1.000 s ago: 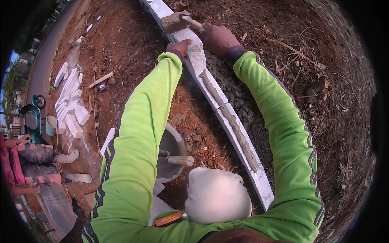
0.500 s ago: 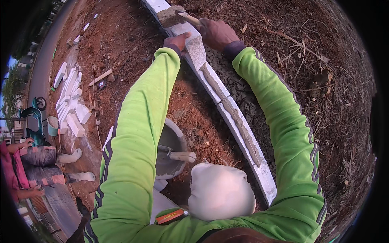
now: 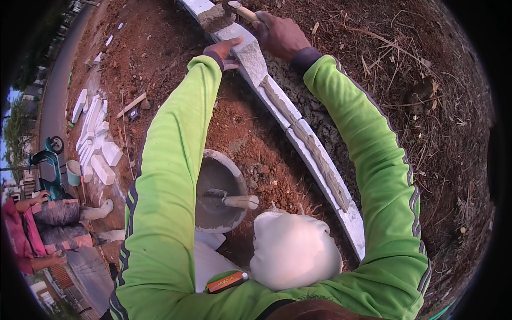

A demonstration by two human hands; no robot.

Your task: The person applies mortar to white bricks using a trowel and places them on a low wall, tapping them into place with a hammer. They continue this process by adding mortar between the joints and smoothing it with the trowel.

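A pale stone block [image 3: 248, 56] sits in a long edging row [image 3: 325, 176], which has grey mortar [image 3: 309, 138] along its nearer stretch. My left hand [image 3: 224, 50] grips the block, thumb on top and fingers over the left side. My right hand [image 3: 282, 37] is closed on the wooden handle of a trowel [image 3: 245, 13], whose blade, coated with mortar, lies over the row just beyond the block. Below my left hand stands a round bowl [image 3: 229, 170] of grey mix, with a second wooden-handled tool [image 3: 240, 201] in it. A white lumpy rounded thing [image 3: 293, 245] is beside it.
Dry grass [image 3: 437, 160] borders the row at right. Red soil [image 3: 149, 53] lies at left, with loose white blocks [image 3: 98, 133], a timber offcut [image 3: 130, 105], a bucket [image 3: 73, 170], a teal scooter [image 3: 50, 168] and a road [image 3: 58, 96]. Another person [image 3: 34, 224] is at lower left.
Both my hands, with the trowel, have shifted up and to the left in the view. More of the mortar bowl now shows beside my left arm.
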